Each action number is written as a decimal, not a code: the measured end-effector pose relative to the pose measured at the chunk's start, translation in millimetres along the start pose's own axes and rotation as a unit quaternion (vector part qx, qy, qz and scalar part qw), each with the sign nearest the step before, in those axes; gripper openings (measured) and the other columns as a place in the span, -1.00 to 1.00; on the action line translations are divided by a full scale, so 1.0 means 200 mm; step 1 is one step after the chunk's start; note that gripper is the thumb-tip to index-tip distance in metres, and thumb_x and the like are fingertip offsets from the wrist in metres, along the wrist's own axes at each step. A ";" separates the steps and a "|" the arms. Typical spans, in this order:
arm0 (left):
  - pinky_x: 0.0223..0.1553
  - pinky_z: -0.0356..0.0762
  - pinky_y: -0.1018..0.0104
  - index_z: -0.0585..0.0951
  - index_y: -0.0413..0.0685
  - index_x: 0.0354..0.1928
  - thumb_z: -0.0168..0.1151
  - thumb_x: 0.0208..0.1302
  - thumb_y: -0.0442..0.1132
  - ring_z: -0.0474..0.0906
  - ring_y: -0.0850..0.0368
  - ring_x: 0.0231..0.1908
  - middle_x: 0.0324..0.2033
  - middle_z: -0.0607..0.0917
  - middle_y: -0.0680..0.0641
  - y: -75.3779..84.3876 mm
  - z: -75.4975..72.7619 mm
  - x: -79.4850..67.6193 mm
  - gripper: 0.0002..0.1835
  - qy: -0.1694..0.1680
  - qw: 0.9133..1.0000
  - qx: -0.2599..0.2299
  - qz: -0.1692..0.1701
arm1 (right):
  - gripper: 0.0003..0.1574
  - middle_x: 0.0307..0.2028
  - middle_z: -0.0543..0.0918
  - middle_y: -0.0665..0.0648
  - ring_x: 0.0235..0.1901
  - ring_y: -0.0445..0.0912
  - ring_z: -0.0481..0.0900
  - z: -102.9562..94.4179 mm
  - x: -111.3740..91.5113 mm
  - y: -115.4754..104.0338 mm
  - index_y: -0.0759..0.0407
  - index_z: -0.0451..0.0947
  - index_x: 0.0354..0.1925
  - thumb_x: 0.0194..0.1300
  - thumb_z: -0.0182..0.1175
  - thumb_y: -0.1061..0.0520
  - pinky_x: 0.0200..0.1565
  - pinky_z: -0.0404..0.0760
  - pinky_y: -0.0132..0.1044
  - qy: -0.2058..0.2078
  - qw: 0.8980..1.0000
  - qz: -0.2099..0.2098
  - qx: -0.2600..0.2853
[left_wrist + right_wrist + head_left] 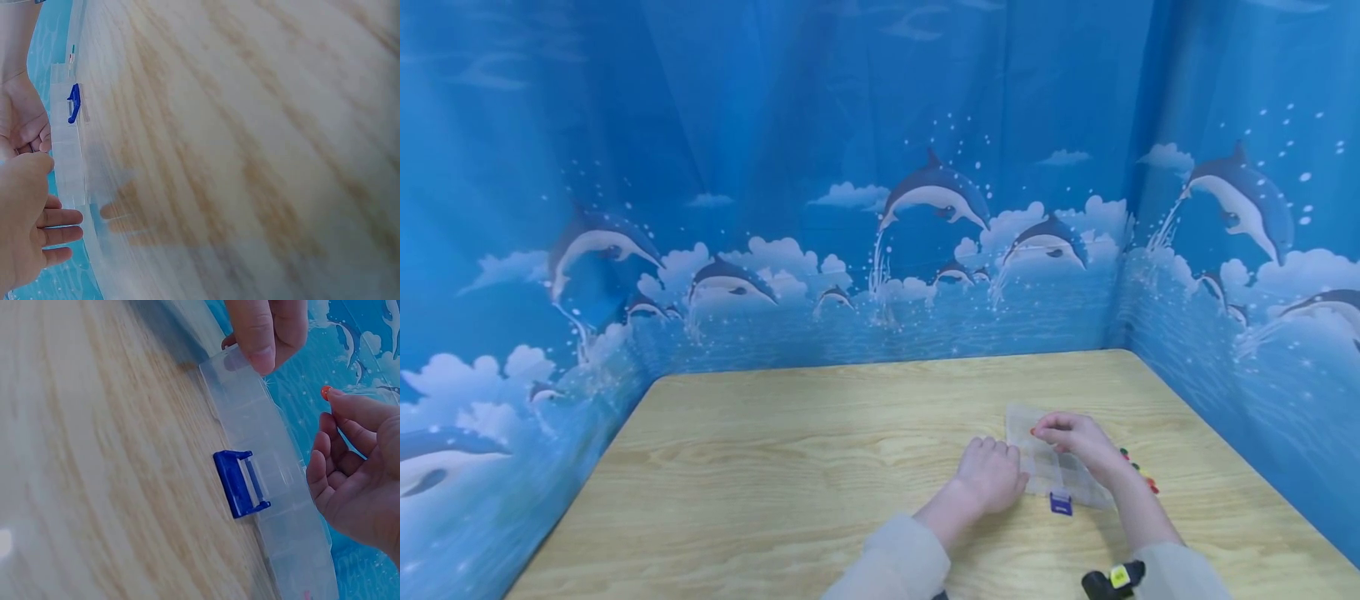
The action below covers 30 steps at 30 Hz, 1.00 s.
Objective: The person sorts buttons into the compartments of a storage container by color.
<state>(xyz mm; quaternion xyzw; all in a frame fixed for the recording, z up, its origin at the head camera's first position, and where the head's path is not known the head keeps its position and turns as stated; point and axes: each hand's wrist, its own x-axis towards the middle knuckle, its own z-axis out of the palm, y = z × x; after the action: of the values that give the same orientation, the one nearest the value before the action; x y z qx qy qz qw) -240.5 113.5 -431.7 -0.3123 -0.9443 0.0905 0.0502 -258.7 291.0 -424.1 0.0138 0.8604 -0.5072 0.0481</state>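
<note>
Orange bead (325, 392) held up over a clear plastic box (1043, 471)
The bead, small, round and shiny, is pinched between thumb and finger of the right hand (1081, 442); the box, see-through and divided into compartments, lies on the desk (775, 467), a blue latch (238, 484) jutting from its near side.

Blue curtains (775, 125) enclose the far side and both flanks, printed with leaping dolphins (936, 185), white clouds (850, 196) and a pale, sparkling sea (760, 337). Against them stands a light wood-grain table (737, 500) with rounded far corners, its surface evenly lit in the head view, while the right wrist view shows a small bright glare spot (5, 542).
</note>
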 end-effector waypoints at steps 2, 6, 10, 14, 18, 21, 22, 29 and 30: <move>-0.04 0.32 0.37 0.48 0.11 -0.03 -0.18 0.36 0.22 0.43 0.26 -0.16 -0.20 0.56 0.14 0.00 0.00 0.00 -0.56 0.000 1.000 -0.001 0.000 | -0.68 -0.19 0.59 0.08 -0.13 -0.06 0.43 0.00 0.00 0.00 0.30 0.52 -0.18 0.24 0.19 0.06 -0.19 0.44 -0.23 0.000 1.000 0.000 -0.001; -0.01 0.31 0.36 0.48 0.11 -0.02 -0.19 0.36 0.21 0.43 0.26 -0.14 -0.19 0.56 0.14 0.00 0.00 0.00 -0.56 -0.003 1.000 -0.004 0.000 | -0.67 -0.20 0.60 0.08 -0.15 -0.07 0.43 0.01 0.00 0.00 0.29 0.52 -0.18 0.23 0.21 0.05 -0.19 0.42 -0.24 -0.003 1.000 -0.004 -0.005; 0.01 0.30 0.35 0.48 0.10 -0.02 -0.19 0.37 0.21 0.42 0.26 -0.14 -0.19 0.56 0.14 0.00 0.00 0.00 -0.56 -0.004 1.000 -0.007 0.000 | -0.67 -0.22 0.60 0.07 -0.17 -0.07 0.43 0.01 0.00 0.01 0.29 0.54 -0.20 0.22 0.21 0.04 -0.20 0.40 -0.24 -0.005 1.000 -0.015 -0.022; -0.01 0.30 0.36 0.48 0.10 -0.03 -0.19 0.37 0.21 0.42 0.26 -0.14 -0.19 0.56 0.14 0.00 0.00 0.00 -0.56 -0.004 1.000 -0.006 -0.002 | -0.70 -0.23 0.62 0.09 -0.17 -0.07 0.45 0.02 0.00 0.02 0.28 0.56 -0.21 0.21 0.21 0.06 -0.16 0.39 -0.22 -0.005 0.998 -0.037 -0.043; -0.02 0.31 0.36 0.48 0.10 -0.02 -0.19 0.36 0.21 0.42 0.26 -0.14 -0.18 0.56 0.14 0.00 0.00 0.01 -0.56 -0.001 1.000 -0.001 -0.001 | -0.73 -0.23 0.63 0.10 -0.16 -0.07 0.48 0.02 0.01 0.02 0.26 0.58 -0.23 0.21 0.21 0.07 -0.12 0.39 -0.19 -0.010 0.997 -0.052 -0.054; -0.01 0.31 0.35 0.48 0.10 -0.02 -0.18 0.36 0.20 0.42 0.25 -0.13 -0.18 0.56 0.14 0.00 0.00 0.00 -0.56 -0.001 1.000 0.002 0.001 | -0.73 -0.25 0.63 0.09 -0.18 -0.08 0.47 0.03 0.01 0.02 0.26 0.58 -0.24 0.21 0.22 0.06 -0.13 0.39 -0.20 -0.012 0.997 -0.052 -0.058; -0.01 0.31 0.35 0.48 0.10 -0.02 -0.18 0.36 0.20 0.42 0.25 -0.13 -0.17 0.56 0.14 0.00 0.00 0.00 -0.56 -0.001 1.000 0.003 0.002 | -0.73 -0.26 0.63 0.08 -0.19 -0.08 0.47 0.03 0.01 0.02 0.26 0.58 -0.24 0.21 0.22 0.06 -0.14 0.38 -0.20 -0.012 0.997 -0.052 -0.057; 0.03 0.30 0.34 0.47 0.10 0.02 -0.18 0.37 0.20 0.42 0.25 -0.08 -0.12 0.56 0.14 0.00 0.00 0.00 -0.56 -0.002 1.000 0.004 0.004 | -0.75 -0.27 0.63 0.07 -0.19 -0.09 0.49 0.04 0.00 0.01 0.25 0.60 -0.24 0.18 0.24 0.09 -0.13 0.40 -0.20 -0.010 0.997 -0.045 -0.060; 0.02 0.30 0.35 0.47 0.10 0.02 -0.18 0.37 0.20 0.42 0.25 -0.09 -0.13 0.56 0.14 0.00 0.00 0.00 -0.56 -0.003 1.000 0.004 0.004 | -0.74 -0.27 0.63 0.08 -0.20 -0.09 0.49 0.04 -0.01 0.01 0.27 0.59 -0.23 0.18 0.24 0.10 -0.13 0.41 -0.20 -0.010 0.997 -0.045 -0.060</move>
<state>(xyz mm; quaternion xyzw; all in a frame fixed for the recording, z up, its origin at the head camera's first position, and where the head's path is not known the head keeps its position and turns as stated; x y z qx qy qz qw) -240.7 114.0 -432.3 -0.3158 -0.9428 0.0952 0.0483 -256.9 285.6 -429.1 -0.0329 0.8887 -0.4560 0.0347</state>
